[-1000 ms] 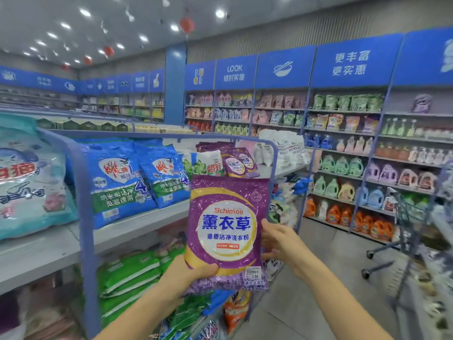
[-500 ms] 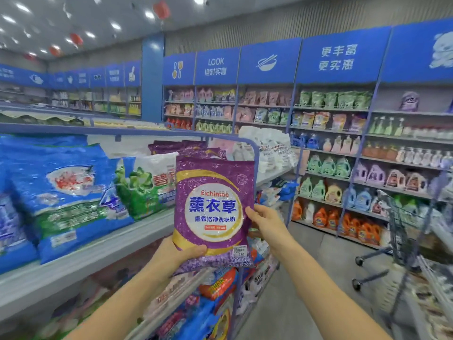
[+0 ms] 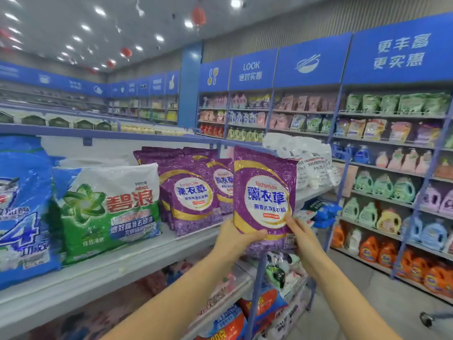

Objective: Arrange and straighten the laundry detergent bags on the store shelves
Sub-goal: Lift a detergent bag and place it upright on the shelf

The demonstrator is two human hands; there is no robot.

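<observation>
Detergent bags are lining the long grey shelf (image 3: 147,263), which is running away to the left of the grips and just beyond them. Over the last second the person has been moving along it. The big blue bags (image 3: 22,212), close by on the left a second ago, are now lying far off to the left of the grips. A green and white bag (image 3: 107,207) is standing between them and the purple row (image 3: 188,192).

That row was mostly hidden behind the held bag a second ago. It is now showing in full just left of the grips and a little beyond, its bags leaning and overlapping. White bags (image 3: 308,165) are sitting beyond the grips and to their right.

The purple bag (image 3: 264,192) is being held upright and face-on above both grips, in the air near the shelf's front edge and not resting on it. The left grip (image 3: 235,239) is clasping its bottom left corner, thumb lying across the front. The right grip (image 3: 302,238) was pinching the right edge half a second ago and is now holding the bottom right corner with its fingertips on the front face.

For the task, this is looking like arrival at the right spot. What is remaining, I judge, is setting the bag in beside its matching row and squaring it up.
</observation>
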